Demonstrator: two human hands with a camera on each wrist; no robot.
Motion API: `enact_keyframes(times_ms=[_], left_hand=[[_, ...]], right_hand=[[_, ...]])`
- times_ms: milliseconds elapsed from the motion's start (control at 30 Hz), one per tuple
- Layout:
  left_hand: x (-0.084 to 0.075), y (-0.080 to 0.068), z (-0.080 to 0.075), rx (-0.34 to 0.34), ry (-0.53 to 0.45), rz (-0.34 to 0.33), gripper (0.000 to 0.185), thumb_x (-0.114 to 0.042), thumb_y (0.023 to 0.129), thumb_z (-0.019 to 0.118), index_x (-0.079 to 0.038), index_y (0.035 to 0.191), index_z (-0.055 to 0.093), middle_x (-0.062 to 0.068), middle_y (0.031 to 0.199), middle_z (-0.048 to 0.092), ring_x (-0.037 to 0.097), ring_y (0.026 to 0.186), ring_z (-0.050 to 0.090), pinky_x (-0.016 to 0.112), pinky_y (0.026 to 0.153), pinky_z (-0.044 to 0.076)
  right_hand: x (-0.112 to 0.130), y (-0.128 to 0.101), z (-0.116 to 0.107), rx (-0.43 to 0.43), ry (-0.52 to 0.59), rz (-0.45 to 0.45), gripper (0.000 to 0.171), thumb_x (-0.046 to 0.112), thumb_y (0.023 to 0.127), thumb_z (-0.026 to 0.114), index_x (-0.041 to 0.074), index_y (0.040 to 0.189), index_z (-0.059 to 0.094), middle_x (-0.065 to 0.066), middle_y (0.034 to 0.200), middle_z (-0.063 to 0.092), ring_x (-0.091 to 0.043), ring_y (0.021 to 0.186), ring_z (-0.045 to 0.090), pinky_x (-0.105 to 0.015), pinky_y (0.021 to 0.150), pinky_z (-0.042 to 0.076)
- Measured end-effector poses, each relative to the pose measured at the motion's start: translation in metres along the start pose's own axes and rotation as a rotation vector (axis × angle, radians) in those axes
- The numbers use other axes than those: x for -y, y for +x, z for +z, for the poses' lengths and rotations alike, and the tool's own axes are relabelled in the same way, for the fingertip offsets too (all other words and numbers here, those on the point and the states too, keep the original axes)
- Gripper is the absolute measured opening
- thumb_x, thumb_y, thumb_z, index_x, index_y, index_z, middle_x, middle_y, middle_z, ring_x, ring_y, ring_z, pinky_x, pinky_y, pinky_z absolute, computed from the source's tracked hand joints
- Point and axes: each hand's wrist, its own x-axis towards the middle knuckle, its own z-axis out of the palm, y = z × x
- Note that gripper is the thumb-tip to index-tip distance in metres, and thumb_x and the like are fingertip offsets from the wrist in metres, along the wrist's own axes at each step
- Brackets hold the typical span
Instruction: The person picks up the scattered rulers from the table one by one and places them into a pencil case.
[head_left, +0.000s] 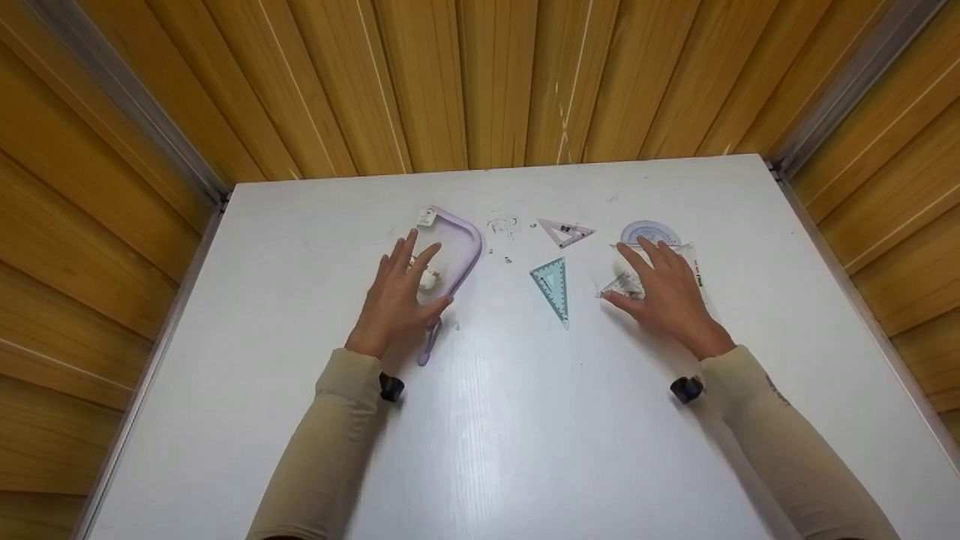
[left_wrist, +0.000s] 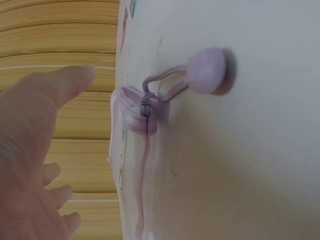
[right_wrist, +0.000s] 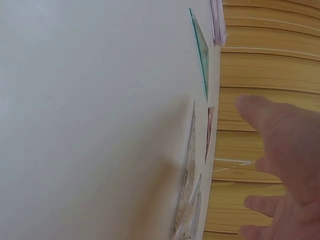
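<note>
2 hands (head_left: 397, 296) (head_left: 664, 289) open; 1 pouch (head_left: 461, 244), 3 set squares (head_left: 553, 285), 1 protractor (head_left: 649, 231).

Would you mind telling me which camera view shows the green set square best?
The head view: the green set square lies flat and whole between the hands. The right wrist view shows it only edge-on; the left wrist view catches just a corner at the top edge.

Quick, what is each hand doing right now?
Left hand: open, over the purple pouch.
Right hand: open, over the clear rulers, holding nothing.
</note>
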Motion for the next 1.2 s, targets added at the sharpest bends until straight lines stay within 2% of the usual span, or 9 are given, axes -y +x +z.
enact_keyframes(times_ms=[167, 267, 400, 600, 867, 1200], left_hand=[[-0.002, 0.004, 0.002, 0.053, -0.035, -0.01, 0.09, -0.05, 0.092, 0.073, -0.024, 0.164, 0.027, 0.004, 0.172, 0.013, 0.032, 0.158, 0.007, 0.055, 0.124, 0.011], [-0.002, 0.006, 0.003, 0.082, -0.045, -0.018, 0.09, -0.048, 0.092, 0.074, -0.022, 0.164, 0.027, 0.002, 0.172, 0.017, 0.033, 0.157, 0.01, 0.055, 0.124, 0.012], [-0.004, 0.009, 0.004, 0.11, -0.05, -0.014, 0.088, -0.044, 0.093, 0.075, -0.023, 0.164, 0.028, 0.005, 0.171, 0.02, 0.039, 0.155, 0.017, 0.059, 0.122, 0.015], [-0.008, 0.015, 0.006, 0.148, -0.008, 0.0, 0.083, -0.041, 0.094, 0.075, -0.028, 0.163, 0.031, 0.01, 0.169, 0.023, 0.043, 0.153, 0.022, 0.066, 0.119, 0.017], [-0.012, 0.021, 0.008, 0.184, 0.007, -0.009, 0.078, -0.037, 0.095, 0.074, -0.028, 0.162, 0.034, 0.012, 0.169, 0.024, 0.044, 0.153, 0.022, 0.065, 0.119, 0.017], [-0.012, 0.021, 0.01, 0.211, 0.01, -0.041, 0.073, -0.036, 0.096, 0.073, -0.028, 0.16, 0.037, 0.014, 0.168, 0.026, 0.053, 0.149, 0.021, 0.063, 0.121, 0.015]], right_hand=[[0.011, 0.005, 0.005, 0.009, 0.029, -0.009, 0.088, 0.045, 0.091, 0.076, 0.016, 0.162, 0.032, -0.02, 0.166, 0.026, -0.049, 0.151, 0.017, -0.069, 0.117, 0.012], [0.017, 0.007, 0.008, 0.015, 0.039, -0.015, 0.087, 0.043, 0.092, 0.075, 0.013, 0.161, 0.031, -0.02, 0.165, 0.029, -0.047, 0.151, 0.019, -0.067, 0.118, 0.013], [0.024, 0.01, 0.012, 0.025, 0.052, -0.002, 0.085, 0.04, 0.094, 0.075, 0.01, 0.161, 0.032, -0.02, 0.164, 0.031, -0.044, 0.151, 0.022, -0.065, 0.119, 0.013], [0.037, 0.013, 0.018, 0.019, 0.08, 0.009, 0.075, 0.033, 0.096, 0.073, 0.003, 0.156, 0.04, -0.023, 0.159, 0.038, -0.044, 0.147, 0.031, -0.063, 0.115, 0.022], [0.054, 0.02, 0.026, 0.032, 0.096, 0.06, 0.074, 0.031, 0.095, 0.073, 0.003, 0.155, 0.041, -0.021, 0.157, 0.043, -0.043, 0.144, 0.038, -0.06, 0.116, 0.025], [0.064, 0.022, 0.038, 0.043, 0.091, 0.081, 0.078, 0.031, 0.094, 0.075, 0.004, 0.157, 0.039, -0.021, 0.157, 0.043, -0.043, 0.144, 0.038, -0.06, 0.116, 0.028]])
